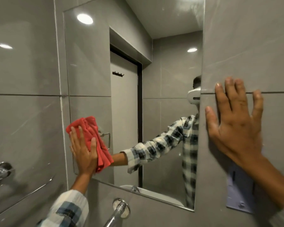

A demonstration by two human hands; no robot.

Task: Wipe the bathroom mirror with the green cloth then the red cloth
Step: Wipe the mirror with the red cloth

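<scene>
The bathroom mirror (pixel 162 89) is a tall frameless pane set in grey wall tiles. My left hand (pixel 84 153) presses the bunched red cloth (pixel 92 136) flat against the mirror's lower left corner, fingers spread over it. My right hand (pixel 234 118) rests open and flat on the grey tiled wall just right of the mirror, holding nothing. The mirror reflects my checked sleeve and torso. No green cloth is in view.
A chrome tap (pixel 118 212) juts from the wall below the mirror. A chrome fitting (pixel 0 171) and a glass shelf edge (pixel 31 190) sit at the lower left. A pale purple plate (pixel 238 192) is fixed to the wall under my right forearm.
</scene>
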